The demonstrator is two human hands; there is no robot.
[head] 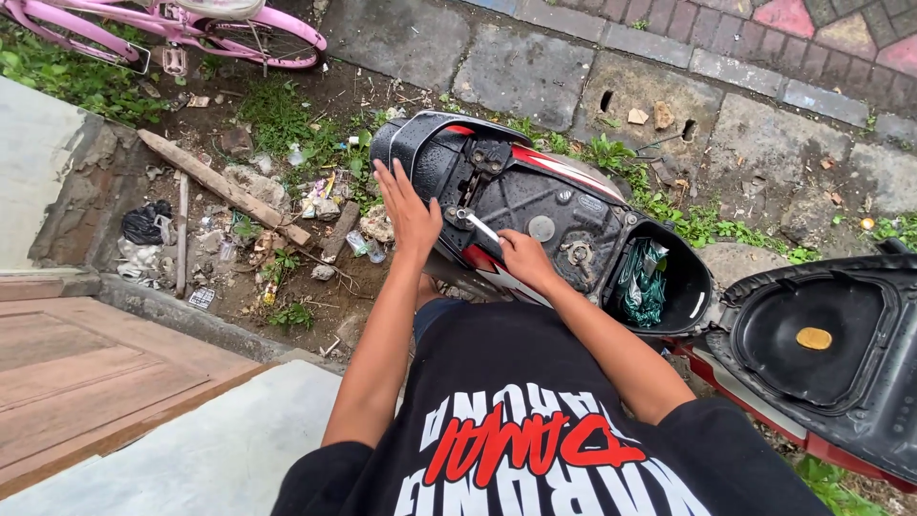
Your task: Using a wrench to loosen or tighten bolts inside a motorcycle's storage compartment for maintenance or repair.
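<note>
At the upper left of the frame a pink bicycle stood over weeds, and below it litter and a wooden plank lay on bare dirt. Toward the middle, our left hand lay flat and open, fingers spread, on the black rear body of the scooter, gripping nothing. Just right of it our right hand was curled closed around a thin white tool, its tip at a fitting on the plastic panel. We judged the tool light, stiff and narrow, best pinched near its lower end; the panel looked hard but brittle at its edges. Further right a green bag sat in the open storage well, and the raised seat showed its black underside.
</note>
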